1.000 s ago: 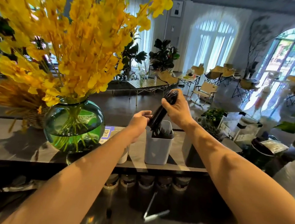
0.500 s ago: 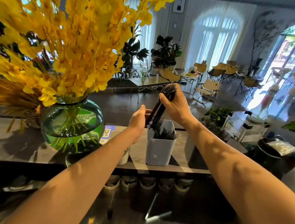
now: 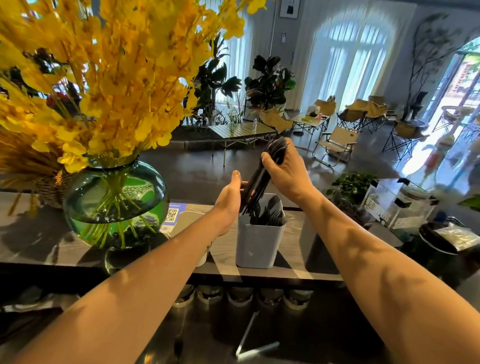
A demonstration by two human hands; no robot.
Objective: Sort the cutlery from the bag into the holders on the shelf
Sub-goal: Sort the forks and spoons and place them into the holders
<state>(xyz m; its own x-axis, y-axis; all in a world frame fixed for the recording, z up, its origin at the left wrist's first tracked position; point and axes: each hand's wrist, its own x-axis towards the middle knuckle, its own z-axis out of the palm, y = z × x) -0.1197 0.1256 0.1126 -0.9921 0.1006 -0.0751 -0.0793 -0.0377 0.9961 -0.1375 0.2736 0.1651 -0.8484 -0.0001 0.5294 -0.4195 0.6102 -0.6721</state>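
Observation:
A white square holder [image 3: 258,240] stands on the wooden shelf [image 3: 14,230] and has black cutlery in it. My right hand [image 3: 286,175] grips a bundle of black cutlery [image 3: 262,178] near its top end, slanted down into the holder's left side. My left hand [image 3: 230,198] is beside the holder's left rim, its fingers touching the lower part of the bundle. A dark second holder [image 3: 320,254] stands to the right of the white one, partly behind my right forearm. No bag is in sight.
A green glass vase [image 3: 116,201] with tall yellow flowers [image 3: 113,57] stands on the shelf to the left. A small white cup [image 3: 202,258] sits under my left wrist. Below the shelf is a row of jars [image 3: 241,295]. Plants and boxes [image 3: 389,205] lie to the right.
My right hand has lifted the bundle a little higher and tilted it more. My left hand has loosened from a curled grip to straighter fingers against the bundle.

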